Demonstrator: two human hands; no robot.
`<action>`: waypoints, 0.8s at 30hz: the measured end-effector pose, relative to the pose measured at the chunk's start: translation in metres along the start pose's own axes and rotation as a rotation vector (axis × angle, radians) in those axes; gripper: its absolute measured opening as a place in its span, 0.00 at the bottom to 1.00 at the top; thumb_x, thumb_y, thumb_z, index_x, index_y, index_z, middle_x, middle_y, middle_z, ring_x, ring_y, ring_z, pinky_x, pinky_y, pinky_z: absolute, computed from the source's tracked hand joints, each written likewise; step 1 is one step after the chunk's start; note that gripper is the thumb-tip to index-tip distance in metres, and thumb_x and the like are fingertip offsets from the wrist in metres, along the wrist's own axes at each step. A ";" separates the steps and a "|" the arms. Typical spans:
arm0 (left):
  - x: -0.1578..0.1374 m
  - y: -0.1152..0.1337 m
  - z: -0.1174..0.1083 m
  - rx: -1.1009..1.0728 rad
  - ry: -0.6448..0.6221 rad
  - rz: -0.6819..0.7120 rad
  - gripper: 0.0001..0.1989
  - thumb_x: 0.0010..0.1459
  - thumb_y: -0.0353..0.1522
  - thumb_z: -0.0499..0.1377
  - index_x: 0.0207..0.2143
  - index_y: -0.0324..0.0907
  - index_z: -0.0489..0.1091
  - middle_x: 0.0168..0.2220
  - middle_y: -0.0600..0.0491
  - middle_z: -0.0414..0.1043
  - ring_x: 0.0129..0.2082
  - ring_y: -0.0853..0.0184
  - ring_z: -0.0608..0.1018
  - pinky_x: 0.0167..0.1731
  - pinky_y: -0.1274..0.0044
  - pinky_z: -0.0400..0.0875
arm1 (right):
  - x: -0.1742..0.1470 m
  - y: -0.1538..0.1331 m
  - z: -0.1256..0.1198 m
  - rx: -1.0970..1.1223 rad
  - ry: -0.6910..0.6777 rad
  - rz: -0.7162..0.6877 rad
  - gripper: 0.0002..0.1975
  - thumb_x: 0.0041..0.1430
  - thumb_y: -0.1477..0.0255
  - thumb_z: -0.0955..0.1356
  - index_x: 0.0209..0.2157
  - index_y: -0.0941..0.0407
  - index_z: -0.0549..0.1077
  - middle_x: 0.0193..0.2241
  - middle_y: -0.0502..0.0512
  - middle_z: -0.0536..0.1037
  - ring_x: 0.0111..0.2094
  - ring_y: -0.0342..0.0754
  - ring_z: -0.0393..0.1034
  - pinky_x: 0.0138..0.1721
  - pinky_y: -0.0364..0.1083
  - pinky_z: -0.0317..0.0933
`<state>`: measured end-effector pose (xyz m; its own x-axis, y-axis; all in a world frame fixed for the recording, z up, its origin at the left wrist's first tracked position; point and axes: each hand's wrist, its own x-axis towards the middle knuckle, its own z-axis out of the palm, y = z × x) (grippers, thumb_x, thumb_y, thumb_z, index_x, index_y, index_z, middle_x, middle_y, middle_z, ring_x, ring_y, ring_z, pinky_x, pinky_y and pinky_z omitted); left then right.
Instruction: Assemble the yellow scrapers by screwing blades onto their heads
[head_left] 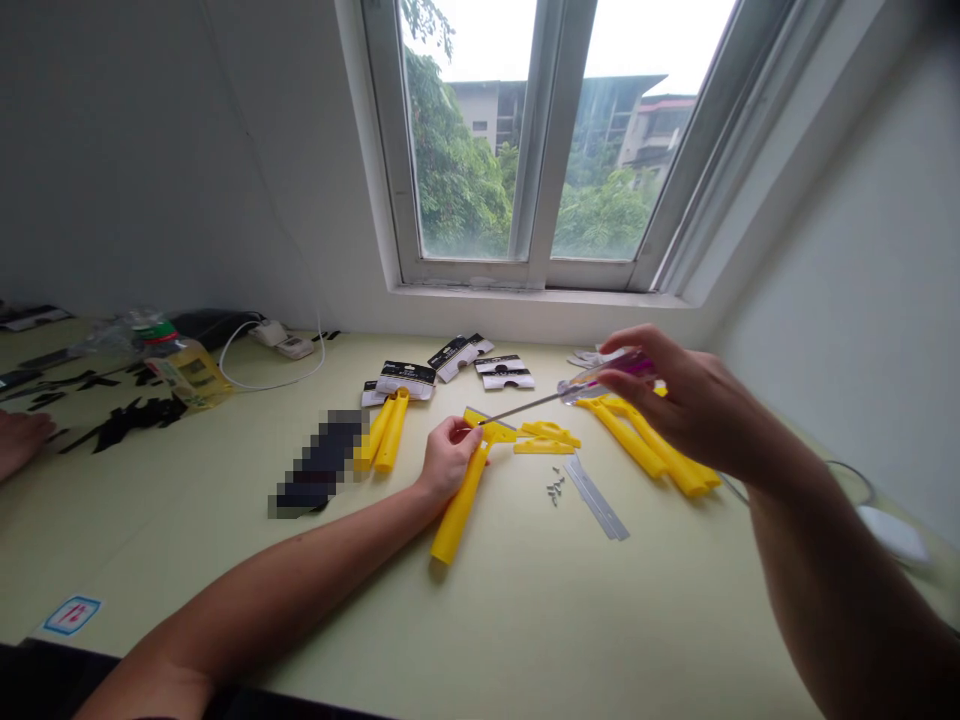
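My left hand (448,458) is closed around the head of a yellow scraper (459,512), whose handle slants down toward me. A metal blade edge shows at its top. My right hand (667,390) grips the clear, purplish handle of a screwdriver (521,404). The shaft points left and its tip meets the scraper head by my left thumb. Just right of the scraper lie yellow blade covers (546,447), several small screws (555,488) and thin grey metal blades (596,500). More yellow handles (630,440) rest under and beside my right hand.
Two yellow handles (391,430) and a pixelated dark object (322,465) lie to the left. Black-and-white packaging cards (504,372) lie toward the window. A bottle of yellow liquid (184,365), a white cable and black scraps are farther left. Another person's hand (22,440) rests at the left edge.
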<state>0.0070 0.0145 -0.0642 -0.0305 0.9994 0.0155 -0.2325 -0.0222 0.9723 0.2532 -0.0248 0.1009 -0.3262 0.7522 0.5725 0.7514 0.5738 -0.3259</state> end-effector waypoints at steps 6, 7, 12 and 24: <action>-0.002 0.003 0.003 -0.011 0.007 0.017 0.18 0.45 0.41 0.67 0.28 0.39 0.65 0.26 0.55 0.70 0.20 0.70 0.73 0.21 0.74 0.75 | 0.002 0.008 -0.001 0.113 -0.057 0.037 0.22 0.56 0.55 0.68 0.50 0.50 0.66 0.35 0.55 0.80 0.33 0.52 0.76 0.32 0.49 0.70; -0.002 0.003 0.003 -0.013 0.004 0.016 0.18 0.44 0.41 0.67 0.28 0.39 0.65 0.26 0.55 0.70 0.20 0.70 0.73 0.20 0.74 0.75 | 0.002 0.009 -0.001 0.133 -0.070 0.017 0.22 0.56 0.55 0.68 0.49 0.50 0.67 0.36 0.55 0.80 0.35 0.53 0.76 0.34 0.49 0.70; -0.003 0.003 0.003 -0.019 0.005 0.021 0.18 0.45 0.41 0.67 0.28 0.39 0.65 0.26 0.55 0.69 0.22 0.69 0.73 0.21 0.73 0.76 | 0.001 0.010 -0.002 -0.016 0.036 0.051 0.19 0.57 0.57 0.68 0.47 0.51 0.70 0.36 0.57 0.80 0.31 0.54 0.76 0.33 0.51 0.70; -0.002 0.003 0.001 -0.033 0.037 0.046 0.17 0.47 0.40 0.66 0.28 0.41 0.61 0.26 0.57 0.66 0.20 0.71 0.72 0.20 0.73 0.76 | -0.002 0.005 -0.002 0.196 -0.137 0.014 0.25 0.56 0.55 0.68 0.52 0.50 0.65 0.44 0.58 0.77 0.35 0.52 0.77 0.34 0.48 0.71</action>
<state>0.0076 0.0122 -0.0606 -0.0777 0.9957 0.0512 -0.2622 -0.0699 0.9625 0.2591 -0.0242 0.0995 -0.4012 0.7901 0.4633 0.6352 0.6045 -0.4808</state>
